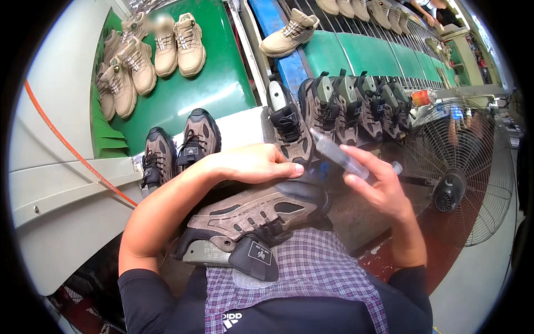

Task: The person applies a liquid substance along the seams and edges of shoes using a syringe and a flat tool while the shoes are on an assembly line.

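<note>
A brown-grey shoe (250,214) with black toe and laces lies on its side across my lap, toe to the right. A grey-green shoe last (208,253) sticks out of its opening, beside the black tongue (255,259). My left hand (253,164) grips the shoe from its far side, thumb near the toe and fingers partly hidden. My right hand (381,186), right of the toe and apart from it, holds a translucent plastic tube (344,157) with a pointed nozzle, like a syringe or glue bottle. The nozzle points up and left.
Several similar shoes on lasts (339,111) stand in a row beyond my hands. Two more brown shoes (197,139) sit beyond my left forearm. Beige shoes (189,44) rest on a green surface (222,83). A caged fan (449,189) stands at right; an orange hose (67,145) hangs left.
</note>
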`<state>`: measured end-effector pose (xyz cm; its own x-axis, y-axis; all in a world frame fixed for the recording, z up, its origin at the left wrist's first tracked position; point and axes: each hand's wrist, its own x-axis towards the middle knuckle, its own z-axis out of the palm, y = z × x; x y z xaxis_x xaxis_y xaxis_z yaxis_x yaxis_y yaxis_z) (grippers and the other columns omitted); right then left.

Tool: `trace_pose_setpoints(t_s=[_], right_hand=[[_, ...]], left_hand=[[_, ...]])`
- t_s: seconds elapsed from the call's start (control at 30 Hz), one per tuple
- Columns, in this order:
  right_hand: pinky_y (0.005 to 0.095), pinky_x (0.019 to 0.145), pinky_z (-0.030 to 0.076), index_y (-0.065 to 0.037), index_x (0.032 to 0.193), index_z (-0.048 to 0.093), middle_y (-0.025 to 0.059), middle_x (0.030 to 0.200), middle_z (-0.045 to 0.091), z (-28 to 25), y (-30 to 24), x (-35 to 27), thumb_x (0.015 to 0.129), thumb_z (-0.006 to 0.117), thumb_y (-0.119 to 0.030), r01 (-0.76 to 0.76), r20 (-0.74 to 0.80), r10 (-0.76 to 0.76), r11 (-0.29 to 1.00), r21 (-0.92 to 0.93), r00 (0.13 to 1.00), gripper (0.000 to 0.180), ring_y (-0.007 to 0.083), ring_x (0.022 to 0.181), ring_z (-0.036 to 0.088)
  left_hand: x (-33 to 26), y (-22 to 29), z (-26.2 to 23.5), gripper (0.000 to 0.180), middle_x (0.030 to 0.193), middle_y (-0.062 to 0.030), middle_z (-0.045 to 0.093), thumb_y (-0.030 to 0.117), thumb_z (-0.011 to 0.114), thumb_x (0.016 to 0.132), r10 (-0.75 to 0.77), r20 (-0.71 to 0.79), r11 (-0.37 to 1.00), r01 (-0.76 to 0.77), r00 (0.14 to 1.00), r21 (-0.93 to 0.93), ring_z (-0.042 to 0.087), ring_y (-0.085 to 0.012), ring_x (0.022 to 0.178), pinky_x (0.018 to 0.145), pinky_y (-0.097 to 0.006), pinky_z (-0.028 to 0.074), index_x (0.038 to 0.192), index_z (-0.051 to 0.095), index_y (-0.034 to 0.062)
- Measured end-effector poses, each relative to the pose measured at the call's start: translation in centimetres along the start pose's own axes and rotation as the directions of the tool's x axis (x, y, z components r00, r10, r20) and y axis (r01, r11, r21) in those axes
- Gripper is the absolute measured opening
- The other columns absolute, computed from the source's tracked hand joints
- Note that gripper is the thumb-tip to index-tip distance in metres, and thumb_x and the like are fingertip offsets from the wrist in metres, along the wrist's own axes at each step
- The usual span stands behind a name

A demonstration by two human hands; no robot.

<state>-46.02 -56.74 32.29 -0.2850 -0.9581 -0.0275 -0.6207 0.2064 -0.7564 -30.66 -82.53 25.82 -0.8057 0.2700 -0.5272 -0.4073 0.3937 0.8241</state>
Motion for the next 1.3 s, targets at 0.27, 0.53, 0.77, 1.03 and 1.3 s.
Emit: trace_pose_setpoints(t_s=[0.27, 0.53, 0.77, 1.03, 1.3], right_hand=[[0.0360, 0.066, 0.056, -0.012, 0.139, 0.056, 0.0109, 0.108, 0.071, -4.1, -4.6, 1.7, 0.088, 0.073, -0.020, 0.043, 0.426, 0.039, 0.982, -0.182, 0.904, 0.054, 0.0251, 0.076, 0.070], [0.0377, 0.054, 0.049, -0.017, 0.135, 0.060, 0.0051, 0.079, 0.059, -3.8, -5.5, 3.8, 0.089, 0.070, -0.020, 0.286, 0.496, -0.090, 0.898, -0.335, 0.864, 0.047, 0.0259, 0.065, 0.064], [0.0384, 0.054, 0.052, -0.019, 0.135, 0.059, 0.0059, 0.082, 0.061, -3.3, -6.8, 5.7, 0.091, 0.067, -0.025, 0.347, 0.574, -0.048, 0.837, -0.423, 0.818, 0.045, 0.0268, 0.065, 0.065], [0.0390, 0.054, 0.053, -0.016, 0.135, 0.059, 0.0079, 0.081, 0.060, -3.3, -8.5, 8.1, 0.092, 0.065, -0.024, 0.457, 0.652, -0.075, 0.772, -0.441, 0.755, 0.045, 0.0269, 0.067, 0.067], [0.0414, 0.052, 0.053, -0.009, 0.125, 0.061, 0.0123, 0.074, 0.062, -3.8, -10.8, 10.0, 0.090, 0.064, -0.021, 0.449, 0.709, 0.001, 0.773, -0.448, 0.706, 0.037, 0.0310, 0.062, 0.067]], left_hand=[[0.1, -0.6, -0.4, 0.066, 0.063, 0.0008, 0.057, 0.059, 0.056, 0.100, 0.017, 0.047, 0.991, -0.011, 0.999, -0.132, 0.048, -0.0082, 0.061, 0.056, -0.032, 0.041, 0.089, 0.073, -0.0036], [0.6, -1.7, -0.2, 0.065, 0.069, -0.0004, 0.064, 0.058, 0.059, 0.098, 0.043, 0.098, 0.983, -0.025, 0.994, -0.180, 0.053, -0.0086, 0.067, 0.063, -0.030, 0.046, 0.091, 0.075, -0.0049], [0.1, -1.5, -0.6, 0.067, 0.068, -0.0007, 0.063, 0.059, 0.058, 0.098, 0.062, 0.086, 0.985, -0.047, 0.994, -0.166, 0.053, -0.0094, 0.067, 0.064, -0.032, 0.046, 0.089, 0.074, -0.0048], [0.0, -1.3, -1.2, 0.063, 0.066, -0.0024, 0.061, 0.056, 0.057, 0.099, 0.071, 0.070, 0.995, -0.065, 0.995, -0.082, 0.052, -0.0106, 0.066, 0.065, -0.033, 0.046, 0.087, 0.074, -0.0038], [0.0, -1.4, -1.3, 0.064, 0.068, -0.0029, 0.063, 0.056, 0.057, 0.100, 0.060, 0.085, 0.990, -0.048, 0.995, -0.132, 0.054, -0.0110, 0.067, 0.067, -0.033, 0.047, 0.089, 0.074, -0.0048]])
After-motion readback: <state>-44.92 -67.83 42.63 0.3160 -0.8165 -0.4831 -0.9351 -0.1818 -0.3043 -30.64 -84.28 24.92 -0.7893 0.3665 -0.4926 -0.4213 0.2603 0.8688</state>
